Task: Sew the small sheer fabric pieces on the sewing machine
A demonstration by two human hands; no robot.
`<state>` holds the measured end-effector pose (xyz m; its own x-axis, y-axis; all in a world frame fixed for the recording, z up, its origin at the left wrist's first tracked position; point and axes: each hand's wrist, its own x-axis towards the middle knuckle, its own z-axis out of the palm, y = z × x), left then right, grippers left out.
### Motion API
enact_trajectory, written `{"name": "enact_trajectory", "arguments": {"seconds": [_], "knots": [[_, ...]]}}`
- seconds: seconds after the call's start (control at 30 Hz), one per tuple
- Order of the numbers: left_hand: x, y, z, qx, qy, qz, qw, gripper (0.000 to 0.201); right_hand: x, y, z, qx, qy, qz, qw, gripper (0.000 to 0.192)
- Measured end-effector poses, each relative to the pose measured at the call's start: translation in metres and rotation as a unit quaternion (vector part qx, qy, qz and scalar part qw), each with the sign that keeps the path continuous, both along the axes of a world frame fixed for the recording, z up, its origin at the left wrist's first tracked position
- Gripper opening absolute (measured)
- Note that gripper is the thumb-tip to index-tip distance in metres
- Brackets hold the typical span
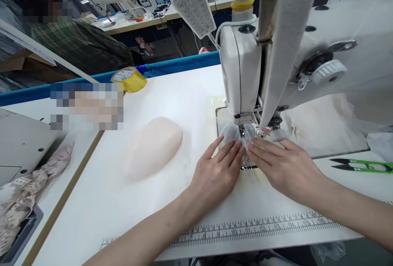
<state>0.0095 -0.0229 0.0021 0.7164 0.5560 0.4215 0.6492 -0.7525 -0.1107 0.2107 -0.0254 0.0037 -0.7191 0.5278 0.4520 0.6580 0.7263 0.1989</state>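
Two hands are laid flat at a sewing machine [242, 77]: left hand [219, 172] and right hand [284, 165], fingers spread, pressing a sheer fabric piece [229, 135] under the presser foot [242, 129] so it is kept steady. A foam cup [153, 147] lies well apart, left.

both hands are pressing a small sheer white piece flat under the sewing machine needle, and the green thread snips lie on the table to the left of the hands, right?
Not quite. The green-handled thread snips lie to the right of the hands, past the right hand, not the left. The head view shows it. The rest holds: the left hand and right hand press a small sheer white fabric piece flat under the needle of the white sewing machine.
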Motion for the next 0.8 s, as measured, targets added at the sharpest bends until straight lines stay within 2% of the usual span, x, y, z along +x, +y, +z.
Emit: {"name": "enact_trajectory", "arguments": {"seconds": [0.8], "knots": [[0.001, 0.0024, -0.0019, -0.015, -0.004, 0.021, 1.0, 0.029, -0.0027, -0.0005, -0.0025, 0.017, 0.003, -0.026, 1.0, 0.036]]}}
